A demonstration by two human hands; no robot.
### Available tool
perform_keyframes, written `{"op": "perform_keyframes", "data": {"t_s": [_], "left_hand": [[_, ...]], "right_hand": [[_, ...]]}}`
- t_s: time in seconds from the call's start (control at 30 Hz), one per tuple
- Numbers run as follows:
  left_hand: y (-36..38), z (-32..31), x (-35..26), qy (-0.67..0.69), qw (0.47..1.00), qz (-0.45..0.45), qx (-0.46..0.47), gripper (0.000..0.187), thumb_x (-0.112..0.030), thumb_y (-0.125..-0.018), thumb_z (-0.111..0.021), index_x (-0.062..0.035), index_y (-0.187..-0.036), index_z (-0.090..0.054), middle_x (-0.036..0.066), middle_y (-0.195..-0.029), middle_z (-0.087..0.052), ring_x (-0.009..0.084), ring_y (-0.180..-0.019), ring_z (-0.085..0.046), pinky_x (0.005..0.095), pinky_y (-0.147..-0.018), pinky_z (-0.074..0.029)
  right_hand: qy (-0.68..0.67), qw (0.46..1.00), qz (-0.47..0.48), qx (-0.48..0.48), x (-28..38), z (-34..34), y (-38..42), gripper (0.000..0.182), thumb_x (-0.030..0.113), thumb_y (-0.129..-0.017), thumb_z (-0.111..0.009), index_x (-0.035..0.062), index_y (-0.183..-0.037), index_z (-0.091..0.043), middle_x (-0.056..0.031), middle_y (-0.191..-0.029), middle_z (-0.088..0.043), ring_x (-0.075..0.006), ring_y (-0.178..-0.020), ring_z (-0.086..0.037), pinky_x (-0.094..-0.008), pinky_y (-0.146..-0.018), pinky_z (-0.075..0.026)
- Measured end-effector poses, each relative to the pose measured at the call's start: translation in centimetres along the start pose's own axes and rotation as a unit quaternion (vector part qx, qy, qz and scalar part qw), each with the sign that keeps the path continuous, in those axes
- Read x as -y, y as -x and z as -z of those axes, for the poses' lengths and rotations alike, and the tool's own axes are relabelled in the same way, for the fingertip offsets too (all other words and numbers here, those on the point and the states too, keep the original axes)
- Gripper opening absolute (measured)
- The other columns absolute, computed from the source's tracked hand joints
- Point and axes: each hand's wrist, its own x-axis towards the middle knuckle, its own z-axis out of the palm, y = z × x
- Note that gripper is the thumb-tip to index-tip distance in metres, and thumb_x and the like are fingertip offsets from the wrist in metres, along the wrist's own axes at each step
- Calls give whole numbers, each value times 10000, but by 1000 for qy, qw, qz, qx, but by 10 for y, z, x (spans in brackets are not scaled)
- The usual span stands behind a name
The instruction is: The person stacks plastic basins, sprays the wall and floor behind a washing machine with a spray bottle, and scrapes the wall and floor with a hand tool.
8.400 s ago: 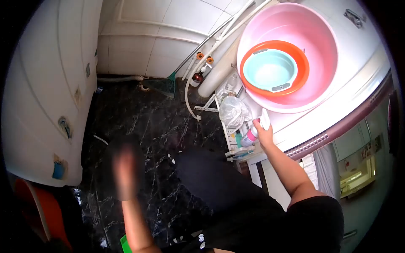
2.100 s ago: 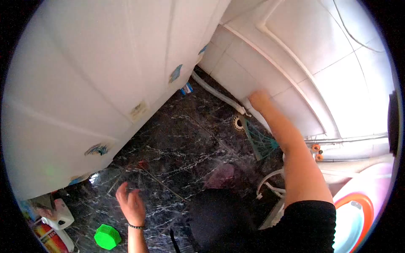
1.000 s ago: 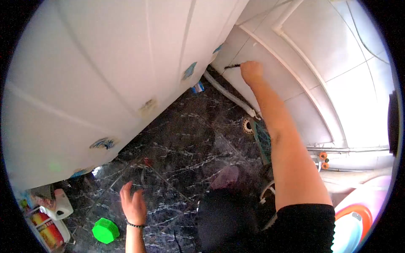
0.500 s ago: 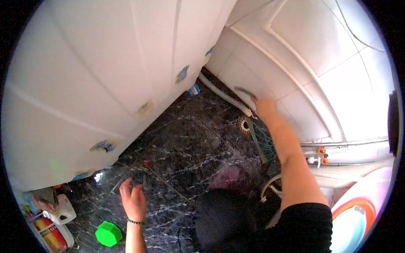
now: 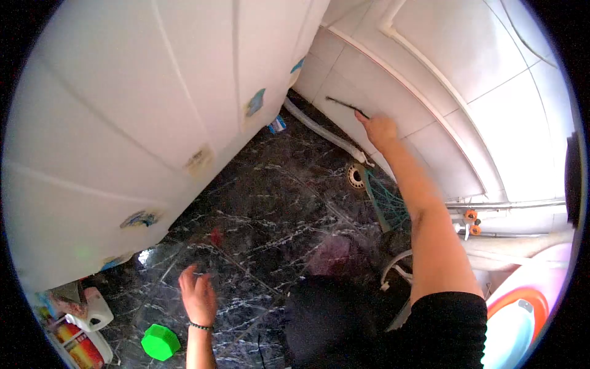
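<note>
My right hand [image 5: 379,130] is closed round one end of a thin dark brush-like stick [image 5: 344,104], whose far tip points up and left against the white wall tiles. Below it, a pale hose [image 5: 322,132] lies along the foot of the wall. A round drain cover [image 5: 356,176] and a green net-like thing [image 5: 387,203] are on the dark floor under my right forearm. My left hand [image 5: 198,297], with a beaded bracelet at the wrist, hovers over the floor with its fingers apart and empty. A green container [image 5: 160,342] stands near it.
A large white panelled appliance [image 5: 135,123] fills the upper left. Bottles [image 5: 97,310] stand at the lower left. A small blue packet [image 5: 277,125] lies by the appliance's edge. Pipes with orange valves [image 5: 471,214] and an orange-rimmed basin [image 5: 541,313] are at the right.
My right hand has moved up along the wall with the stick, which now shows more clearly. The view has shifted slightly; my left hand remains apart and low.
</note>
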Motion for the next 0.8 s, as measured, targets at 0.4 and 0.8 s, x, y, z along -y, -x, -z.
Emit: {"op": "perform_keyframes", "data": {"t_s": [0.4,0.8], "left_hand": [[1,5,14,-23,999,13,-29,222,31,-691,-576,-34,-904,-573,212,-1140,-519,413,-1060,-487,475,-880,-430],[17,-4,16,4,998,58,-23,243,26,-700,-589,-46,-933,-593,208,-1127,-521,409,-1048,-493,478,-879,-424]], "right_hand": [[-34,791,152,-592,60,-20,-113,420,191,-915,-483,99,-1324,-451,-111,-940,-673,-349,-821,-646,-488,-689,-496],[49,987,57,-140,3,-80,-69,204,175,-891,-494,51,-996,-617,-178,-966,-664,-327,-932,-636,-442,-779,-488]]}}
